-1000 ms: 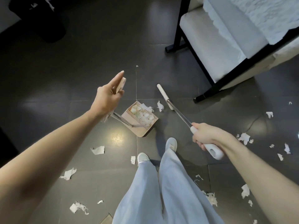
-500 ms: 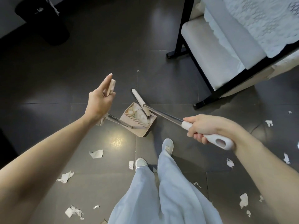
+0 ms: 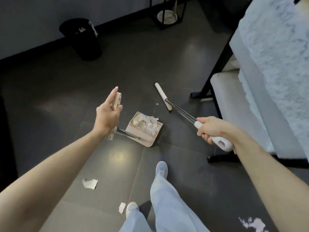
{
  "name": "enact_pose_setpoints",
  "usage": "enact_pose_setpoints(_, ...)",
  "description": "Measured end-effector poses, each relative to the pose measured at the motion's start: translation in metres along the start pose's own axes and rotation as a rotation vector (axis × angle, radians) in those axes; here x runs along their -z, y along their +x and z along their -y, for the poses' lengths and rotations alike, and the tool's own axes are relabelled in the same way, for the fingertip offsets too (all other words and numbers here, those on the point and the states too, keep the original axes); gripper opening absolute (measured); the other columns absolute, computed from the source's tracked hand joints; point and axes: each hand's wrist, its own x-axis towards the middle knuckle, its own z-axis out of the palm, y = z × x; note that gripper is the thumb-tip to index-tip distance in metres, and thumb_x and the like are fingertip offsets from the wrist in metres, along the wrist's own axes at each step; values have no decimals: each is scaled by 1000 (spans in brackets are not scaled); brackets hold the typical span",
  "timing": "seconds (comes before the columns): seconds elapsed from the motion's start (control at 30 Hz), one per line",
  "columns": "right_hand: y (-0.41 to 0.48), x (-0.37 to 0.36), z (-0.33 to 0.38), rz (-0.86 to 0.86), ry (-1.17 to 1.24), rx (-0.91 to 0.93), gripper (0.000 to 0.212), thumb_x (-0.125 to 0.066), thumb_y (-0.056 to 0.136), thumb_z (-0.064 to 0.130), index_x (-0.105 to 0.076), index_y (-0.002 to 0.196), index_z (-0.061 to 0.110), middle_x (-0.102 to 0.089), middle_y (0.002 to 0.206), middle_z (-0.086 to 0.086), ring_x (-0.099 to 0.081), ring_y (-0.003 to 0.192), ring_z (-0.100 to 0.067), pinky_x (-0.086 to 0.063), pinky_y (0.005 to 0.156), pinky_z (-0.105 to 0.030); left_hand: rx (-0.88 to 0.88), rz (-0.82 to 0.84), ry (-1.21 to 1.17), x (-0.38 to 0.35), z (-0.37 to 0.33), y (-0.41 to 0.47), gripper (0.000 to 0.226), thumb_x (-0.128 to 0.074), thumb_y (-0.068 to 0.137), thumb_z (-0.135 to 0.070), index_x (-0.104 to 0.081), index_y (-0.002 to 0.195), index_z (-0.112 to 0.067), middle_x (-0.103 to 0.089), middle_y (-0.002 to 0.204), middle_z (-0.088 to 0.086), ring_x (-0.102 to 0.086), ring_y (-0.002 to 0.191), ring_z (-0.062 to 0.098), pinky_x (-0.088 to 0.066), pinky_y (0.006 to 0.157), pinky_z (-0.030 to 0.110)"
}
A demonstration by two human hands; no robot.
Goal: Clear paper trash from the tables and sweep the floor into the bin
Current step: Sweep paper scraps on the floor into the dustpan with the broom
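- Many paper scraps (image 3: 148, 123) now lie heaped in the beige dustpan (image 3: 143, 133), which rests on the dark floor tiles (image 3: 66, 101) just ahead of the feet.
- Half a second ago the broom head (image 3: 163, 96) was at the pan's mouth. It has swung clear, beyond the pan and toward the bench (image 3: 234, 94).
- Grips: the left hand (image 3: 107, 114) clasps the dustpan's upright handle, forefinger straight along it, and the right hand (image 3: 210, 129) is clenched round the broom's white grip (image 3: 223, 144).
- That sweep looks finished. The load can probably go to the black bin (image 3: 82, 41), well apart by the wall, though loose scraps (image 3: 90, 183) remain near the feet.
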Motion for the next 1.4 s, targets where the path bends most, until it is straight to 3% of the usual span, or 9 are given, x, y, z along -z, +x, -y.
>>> enact_pose_setpoints(0.13,61,8,41,4,-156,30,73,-47,90,-2,-22,151,32,-51,66,-7,-43,45,-12,-38,43,-23,33,-49,-17,-20,-17,41,62,-56,94,-9,-39,139,-48,-62,111,-1,-51,42,2,-47,44,18)
enact_pose_setpoints(0.23,96,11,54,53,-267,-27,72,-41,94,4,-11,153,32,-54,75,-10,-43,56,-15,-40,55,-28,51,-54,14,-28,-27,71,62,-56,94,-11,-38,138,-50,-58,124,0,-54,49,6,-45,43,15)
enact_pose_setpoints(0.43,107,10,51,163,-405,-110,76,-49,90,4,-16,152,32,-49,62,-8,-41,50,-16,-41,59,-30,82,-7,113,-28,-33,96,62,-54,94,-16,-36,133,-59,-51,125,-2,-57,44,7,-48,43,19)
enact_pose_setpoints(0.5,101,13,47,222,-357,-158,76,-49,89,0,-20,150,35,-49,61,-6,-38,49,-14,-39,55,-26,94,14,104,-27,-34,97,61,-53,94,-17,-35,132,-60,-54,121,2,-59,46,8,-49,42,23)
enact_pose_setpoints(0.63,78,33,41,317,-277,-238,77,-42,89,-5,-27,147,43,-45,45,2,-33,37,-7,-31,37,-16,116,-2,73,-30,-38,95,57,-51,94,-15,-39,131,-57,-60,91,7,-52,40,7,-45,38,21)
enact_pose_setpoints(0.77,52,48,53,370,-334,-212,80,-51,87,-4,-29,146,45,-44,53,0,-35,40,-8,-34,37,-17,116,-47,60,-22,-37,91,53,-52,95,-14,-43,130,-54,-59,110,6,-54,51,11,-46,40,20)
enact_pose_setpoints(1.07,19,55,136,290,-303,-53,73,-51,89,-4,-32,145,38,-42,47,1,-35,36,-6,-32,34,-16,24,-221,24,69,-51,107,49,-57,92,-11,-49,121,-50,-61,101,5,-54,51,14,-48,40,22)
enact_pose_setpoints(1.4,-2,23,314,191,-164,181,70,-51,92,-3,-32,144,40,-40,47,2,-33,33,-4,-29,30,-14,-170,-428,-68,215,-74,184,46,-58,92,-10,-49,118,-47,-59,82,-5,-54,46,2,-43,38,17)
